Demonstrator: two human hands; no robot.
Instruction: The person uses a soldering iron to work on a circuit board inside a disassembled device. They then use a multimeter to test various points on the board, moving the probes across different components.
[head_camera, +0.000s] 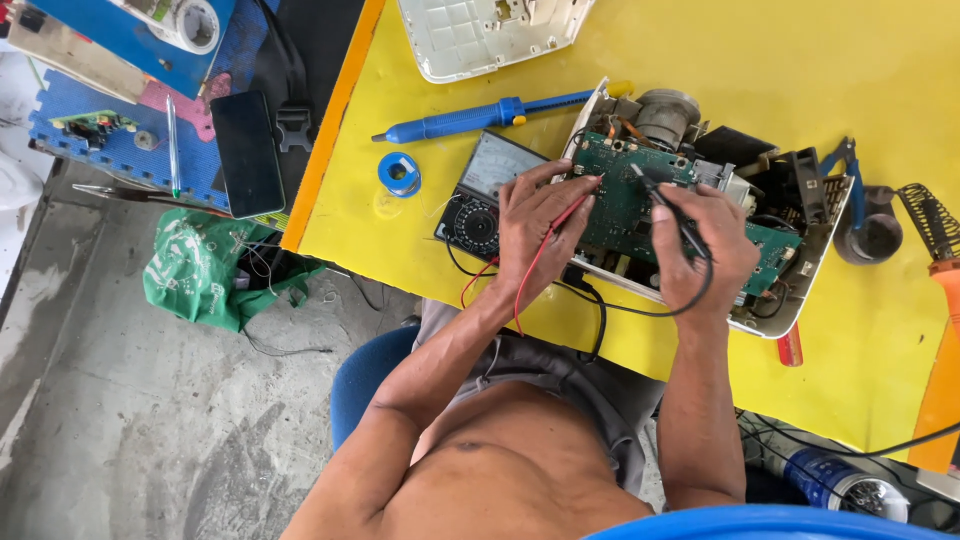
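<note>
Head view showed a meter (482, 195) on the yellow counter (700, 60); left hand (535, 225) fingers pinched a red probe (570, 212) on the green board (622, 190) (inside an opened casing), right hand (705, 245) fingers gripped a black probe (668, 205).

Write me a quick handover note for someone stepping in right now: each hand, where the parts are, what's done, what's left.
Left hand: holds the red probe, tip on the green circuit board.
Right hand: holds the black probe, tip on the same board.
The board sits in the opened white device casing on the yellow table; the multimeter lies left of it.
Done: casing open, white cover set aside.
Left: probing in progress; cover not refitted.
</note>
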